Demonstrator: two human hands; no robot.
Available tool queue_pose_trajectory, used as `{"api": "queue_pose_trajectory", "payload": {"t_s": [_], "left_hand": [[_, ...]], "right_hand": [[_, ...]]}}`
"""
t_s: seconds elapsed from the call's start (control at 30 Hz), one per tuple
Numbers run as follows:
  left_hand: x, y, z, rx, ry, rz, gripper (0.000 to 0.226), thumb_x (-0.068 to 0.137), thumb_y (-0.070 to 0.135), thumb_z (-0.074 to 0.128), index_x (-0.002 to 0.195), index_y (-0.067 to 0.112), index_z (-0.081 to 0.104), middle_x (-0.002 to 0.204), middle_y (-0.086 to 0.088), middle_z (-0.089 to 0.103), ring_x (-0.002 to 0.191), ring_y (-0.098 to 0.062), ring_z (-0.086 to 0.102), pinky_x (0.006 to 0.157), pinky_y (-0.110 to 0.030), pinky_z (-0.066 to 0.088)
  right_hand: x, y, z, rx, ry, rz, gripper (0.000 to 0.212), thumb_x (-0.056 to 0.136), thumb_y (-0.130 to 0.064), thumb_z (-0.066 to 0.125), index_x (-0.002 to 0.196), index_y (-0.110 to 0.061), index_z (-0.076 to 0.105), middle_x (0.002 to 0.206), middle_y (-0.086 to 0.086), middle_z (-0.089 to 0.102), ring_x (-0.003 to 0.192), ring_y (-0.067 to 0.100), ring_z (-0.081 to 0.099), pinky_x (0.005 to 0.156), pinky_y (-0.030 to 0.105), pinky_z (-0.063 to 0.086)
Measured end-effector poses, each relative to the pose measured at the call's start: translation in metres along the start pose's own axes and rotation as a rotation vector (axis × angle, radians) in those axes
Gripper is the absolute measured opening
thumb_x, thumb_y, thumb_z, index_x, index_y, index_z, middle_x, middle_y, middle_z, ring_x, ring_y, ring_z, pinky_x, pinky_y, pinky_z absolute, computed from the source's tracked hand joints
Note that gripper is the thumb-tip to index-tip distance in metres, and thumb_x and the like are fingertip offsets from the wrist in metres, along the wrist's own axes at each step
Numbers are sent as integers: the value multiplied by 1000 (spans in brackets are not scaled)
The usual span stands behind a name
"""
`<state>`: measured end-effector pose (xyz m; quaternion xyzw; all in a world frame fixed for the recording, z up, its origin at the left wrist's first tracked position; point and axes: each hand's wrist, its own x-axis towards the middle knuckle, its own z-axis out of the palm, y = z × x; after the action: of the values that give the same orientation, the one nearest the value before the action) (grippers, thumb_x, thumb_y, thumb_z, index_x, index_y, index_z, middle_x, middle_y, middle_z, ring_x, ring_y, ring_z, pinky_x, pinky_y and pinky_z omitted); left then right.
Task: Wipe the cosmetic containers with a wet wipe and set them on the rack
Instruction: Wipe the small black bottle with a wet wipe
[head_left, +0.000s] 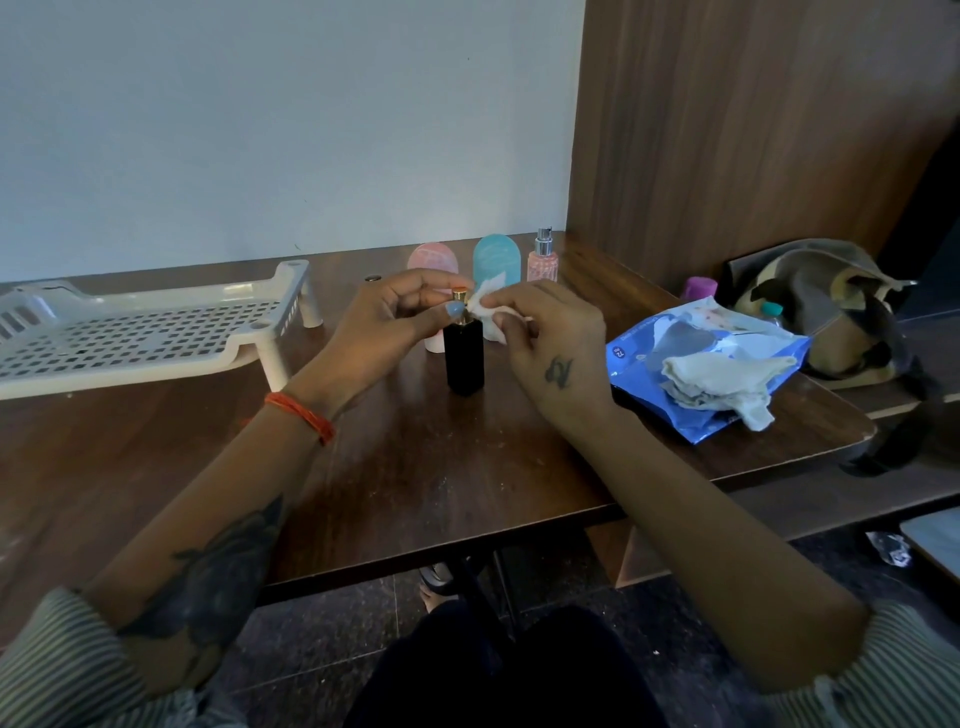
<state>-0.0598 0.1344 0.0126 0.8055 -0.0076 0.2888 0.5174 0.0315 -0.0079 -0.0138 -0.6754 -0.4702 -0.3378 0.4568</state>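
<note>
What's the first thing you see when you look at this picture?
Two hands meeting mid-table: the left hand pinches the gold top of a black bottle while the right hand rubs it with a white wipe. To the left stands a white rack, to the right a blue wipes pack.

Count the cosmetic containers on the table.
4 clear: black bottle in the hands, pink container, teal container and pink spray bottle behind it. A purple item by the bag may be another.
</note>
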Motion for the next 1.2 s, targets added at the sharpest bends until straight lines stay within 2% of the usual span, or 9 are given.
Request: {"api": "queue_pose_trajectory", "payload": {"t_s": [0.23,0.43,0.57,0.7,0.83,0.9,1.0,1.1,1.2], "left_hand": [[-2,1,1,35,-12,-17,25,90,8,56,102,29,64,85,13,72,92,-12,61,89,-37,49],[-1,2,3,11,-26,-17,24,89,9,56,99,30,62,80,16,72,90,-16,59,82,-32,49],[-2,2,2,35,-29,15,24,86,8,61,104,23,63,94,1,72,92,-20,64,87,-37,52],[-2,0,2,51,-13,10,29,80,5,66,107,16,63,97,0,70,89,-9,66,86,-23,53],[0,-1,1,-61,122,-50,24,79,1,67,101,10,66,79,11,73,80,-5,67,82,-21,54],[1,1,-1,-187,191,-81,20,82,1,64,99,12,66,78,12,73,80,-3,67,77,-19,55],[3,4,-5,-363,261,-111,17,86,4,58,93,17,65,78,12,73,77,-1,67,66,-17,53],[4,5,-6,-475,282,-147,18,89,4,54,94,17,64,78,11,72,70,-2,66,61,-16,52],[4,5,-5,-488,287,-156,20,91,3,51,95,18,64,79,11,73,71,-2,66,60,-16,51]], "right_hand": [[-1,0,3,20,-189,127,19,83,1,62,100,-6,67,96,12,69,83,25,66,73,24,49],[0,-8,-2,26,67,-52,12,75,2,65,85,-3,68,86,12,69,75,23,64,62,30,53],[-4,-7,0,28,-70,-129,16,78,-12,55,81,-5,69,84,10,66,77,23,62,62,31,53],[-4,-7,-1,0,-157,-128,7,73,-8,64,75,-9,71,79,9,63,72,24,61,58,30,53],[-2,-6,-4,-123,-543,-110,13,74,-9,70,85,-13,76,89,7,67,81,23,61,69,27,47],[-2,-6,-4,-123,-515,-11,12,75,-12,71,87,-14,76,92,5,68,85,17,61,72,17,41],[1,-12,-7,90,-194,395,6,77,-10,72,82,-12,72,85,-3,68,74,4,59,66,8,44],[5,-23,-8,564,-144,984,11,79,-3,69,86,-11,65,85,2,66,77,12,62,79,27,54],[6,-33,-10,957,-178,1260,14,81,6,63,89,-4,62,88,9,66,78,17,65,73,28,56]]}}
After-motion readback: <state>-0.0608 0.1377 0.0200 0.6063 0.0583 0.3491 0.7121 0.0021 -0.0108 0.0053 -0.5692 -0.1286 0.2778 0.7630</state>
